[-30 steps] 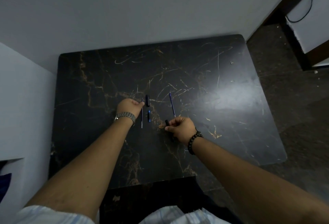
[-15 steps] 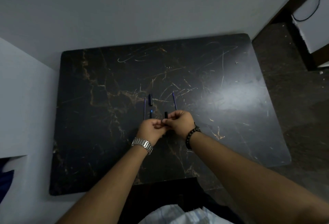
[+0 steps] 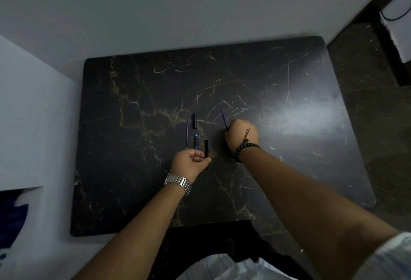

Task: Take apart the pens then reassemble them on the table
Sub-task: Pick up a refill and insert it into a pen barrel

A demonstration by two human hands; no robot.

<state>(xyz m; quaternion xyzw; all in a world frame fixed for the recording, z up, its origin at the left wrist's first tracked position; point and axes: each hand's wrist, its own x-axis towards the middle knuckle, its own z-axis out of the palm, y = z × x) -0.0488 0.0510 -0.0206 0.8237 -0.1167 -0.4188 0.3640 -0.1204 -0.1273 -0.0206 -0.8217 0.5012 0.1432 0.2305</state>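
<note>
Pen parts lie on a black marble table (image 3: 289, 146). My left hand (image 3: 190, 164) pinches the lower end of a black pen barrel (image 3: 206, 148), which points away from me. My right hand (image 3: 241, 135) is closed around the near end of a thin blue refill (image 3: 224, 118) that sticks out towards the far side. Left of the barrel lie another blue refill (image 3: 187, 133), a short black cap (image 3: 194, 120) and a small blue piece (image 3: 196, 140).
The table stands in a corner between a white wall behind and a white wall on the left. Dark floor and a white unit (image 3: 398, 24) with a black cable lie to the right. A dark stool or seat (image 3: 211, 239) shows below the table's near edge.
My hands were together on the black barrel; now they are apart. The left hand keeps the barrel, and the right hand has moved up and right onto the blue refill.
</note>
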